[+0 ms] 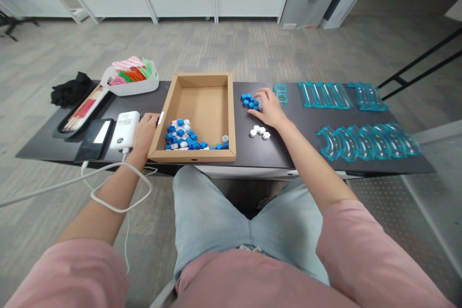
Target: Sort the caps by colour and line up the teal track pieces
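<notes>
An open cardboard box (233,120) sits on the dark table in front of me. Blue and white hexagonal blocks (182,134) are heaped in its near left part, with a few at the near right corner. My left hand (145,129) rests against the outside of the box's left wall, fingers stretched toward its edge and partly hidden. Right of the box, my right hand (267,107) touches a cluster of blue hexagonal blocks (248,100), thumb and fingers apart around its right side. Several white hexagonal blocks (260,131) lie just nearer to me.
Clear teal plastic holders (368,142) stand in rows on the table's right side. At the left are a white power bank (124,130) with a cable, a phone (94,139), a black tray (81,110), a white basket (133,87) of colourful items and a black cloth (70,89).
</notes>
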Demonstrator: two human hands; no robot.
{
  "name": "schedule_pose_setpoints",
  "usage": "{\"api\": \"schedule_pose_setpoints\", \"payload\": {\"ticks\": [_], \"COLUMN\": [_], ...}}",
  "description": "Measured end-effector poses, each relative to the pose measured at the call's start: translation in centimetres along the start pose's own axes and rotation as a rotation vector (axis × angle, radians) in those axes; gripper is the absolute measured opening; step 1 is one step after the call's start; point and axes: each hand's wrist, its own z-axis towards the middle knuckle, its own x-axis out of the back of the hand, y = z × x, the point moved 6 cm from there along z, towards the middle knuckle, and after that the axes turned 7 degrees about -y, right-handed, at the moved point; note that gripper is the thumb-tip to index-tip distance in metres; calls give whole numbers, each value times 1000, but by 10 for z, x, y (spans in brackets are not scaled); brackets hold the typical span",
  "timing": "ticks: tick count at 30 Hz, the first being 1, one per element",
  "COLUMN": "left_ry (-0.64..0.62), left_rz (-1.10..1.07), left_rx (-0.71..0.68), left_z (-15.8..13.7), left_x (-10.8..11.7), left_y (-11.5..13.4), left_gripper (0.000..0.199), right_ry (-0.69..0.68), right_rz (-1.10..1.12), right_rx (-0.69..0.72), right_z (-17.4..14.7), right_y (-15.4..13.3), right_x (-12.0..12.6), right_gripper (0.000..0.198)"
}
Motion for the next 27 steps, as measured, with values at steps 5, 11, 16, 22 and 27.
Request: {"api": "schedule_pose_setpoints", "payload": {"ticks": [5, 11, 16, 22, 27], "left_ry": [0, -22, -18, 28, 84], "left_rz": [18, -2, -36, -71, -75], "left_rx": [11, 11, 1, 7, -1], "left_z": [1, 1, 1, 2, 3], "left_x": [-1, -4, -4, -5, -6], "left_y": [-3, -11, -13, -6, 0], "left_gripper": [52, 54, 54, 47, 50], "right_ry": [-142, -114, 51, 142, -275], "right_rz": [-64, -58, 54, 157, 132], "right_rx": [106, 60, 71, 186, 439], "right_z": [28, 50, 43, 33, 30], "right_y": [-7, -3, -1, -47, -171], "right_x": [-18, -27, -12, 22, -8], "right_gripper": [74, 67, 58, 33, 21]}}
